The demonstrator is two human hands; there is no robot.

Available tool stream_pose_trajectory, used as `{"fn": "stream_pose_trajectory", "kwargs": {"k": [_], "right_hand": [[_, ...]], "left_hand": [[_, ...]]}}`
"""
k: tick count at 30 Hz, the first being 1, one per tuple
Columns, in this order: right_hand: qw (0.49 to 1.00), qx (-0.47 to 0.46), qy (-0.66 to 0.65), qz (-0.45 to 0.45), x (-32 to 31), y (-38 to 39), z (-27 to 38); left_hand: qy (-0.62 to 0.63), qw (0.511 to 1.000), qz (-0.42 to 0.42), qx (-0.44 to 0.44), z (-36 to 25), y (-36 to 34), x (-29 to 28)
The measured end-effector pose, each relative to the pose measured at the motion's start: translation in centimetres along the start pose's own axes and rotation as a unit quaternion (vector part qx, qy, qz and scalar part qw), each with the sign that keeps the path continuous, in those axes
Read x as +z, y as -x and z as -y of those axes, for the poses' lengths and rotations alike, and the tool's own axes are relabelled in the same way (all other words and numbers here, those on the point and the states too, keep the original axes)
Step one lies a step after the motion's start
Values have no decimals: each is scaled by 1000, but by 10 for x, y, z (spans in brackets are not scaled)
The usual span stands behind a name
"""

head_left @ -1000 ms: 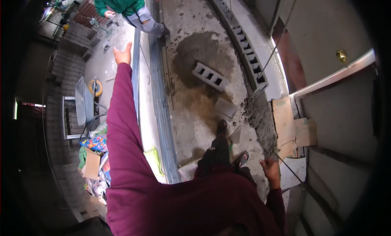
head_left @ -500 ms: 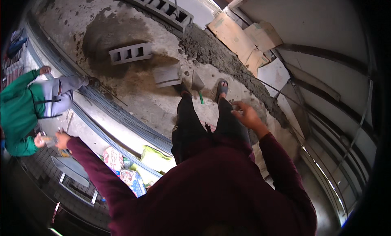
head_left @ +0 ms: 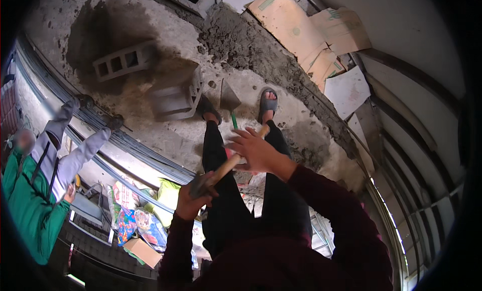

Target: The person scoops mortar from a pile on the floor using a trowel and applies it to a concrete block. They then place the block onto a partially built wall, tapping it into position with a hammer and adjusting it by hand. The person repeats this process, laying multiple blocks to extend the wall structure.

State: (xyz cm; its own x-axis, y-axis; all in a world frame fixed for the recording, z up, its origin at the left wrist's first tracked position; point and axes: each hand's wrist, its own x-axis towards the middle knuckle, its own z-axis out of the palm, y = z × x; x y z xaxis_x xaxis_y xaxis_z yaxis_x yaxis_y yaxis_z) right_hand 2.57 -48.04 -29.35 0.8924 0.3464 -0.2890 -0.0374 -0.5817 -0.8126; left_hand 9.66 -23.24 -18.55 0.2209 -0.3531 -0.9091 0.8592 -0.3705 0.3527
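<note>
A hammer (head_left: 228, 166) with a light wooden handle slants across in front of my legs. My left hand (head_left: 192, 199) is closed around its grey metal head. Over the handle is my right hand (head_left: 261, 151), fingers spread; whether the palm touches the wood is hard to tell. A trowel (head_left: 229, 96) with a grey pointed blade and green handle lies on the floor between my feet. To its left stands a concrete block (head_left: 173, 98), and farther left another hollow block (head_left: 124, 62) rests on a damp patch.
A strip of wet mortar (head_left: 241, 37) runs along the floor toward a laid block (head_left: 198, 1). Flattened cardboard (head_left: 288, 25) leans at the right wall. Long metal bars (head_left: 143, 150) line the left side, with filled bags (head_left: 150, 228) beyond. A person in green (head_left: 37, 205) is at the left.
My left hand has come from beside the other person's hand to in front of me, with the hammer in it. My right hand has moved left, over the handle.
</note>
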Motion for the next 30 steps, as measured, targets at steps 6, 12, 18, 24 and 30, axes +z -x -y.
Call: {"fn": "stream_pose_trajectory", "kwargs": {"k": [6, 12, 18, 24, 30], "right_hand": [[860, 258, -316, 306, 50, 49, -130], [925, 352, -126, 64, 29, 2, -192], [982, 147, -12, -113, -7, -46, -263], [984, 128, 58, -114, -24, -139, -261], [982, -107, 110, -115, -6, -205, -313]], "left_hand": [[-281, 935, 197, 85, 0, -176, -31], [-587, 622, -313, 413, -42, -303, -121], [-647, 546, -374, 379, -25, -360, -148], [-619, 584, -359, 383, -26, -363, -146], [-595, 594, -363, 402, -29, -350, -153]]}}
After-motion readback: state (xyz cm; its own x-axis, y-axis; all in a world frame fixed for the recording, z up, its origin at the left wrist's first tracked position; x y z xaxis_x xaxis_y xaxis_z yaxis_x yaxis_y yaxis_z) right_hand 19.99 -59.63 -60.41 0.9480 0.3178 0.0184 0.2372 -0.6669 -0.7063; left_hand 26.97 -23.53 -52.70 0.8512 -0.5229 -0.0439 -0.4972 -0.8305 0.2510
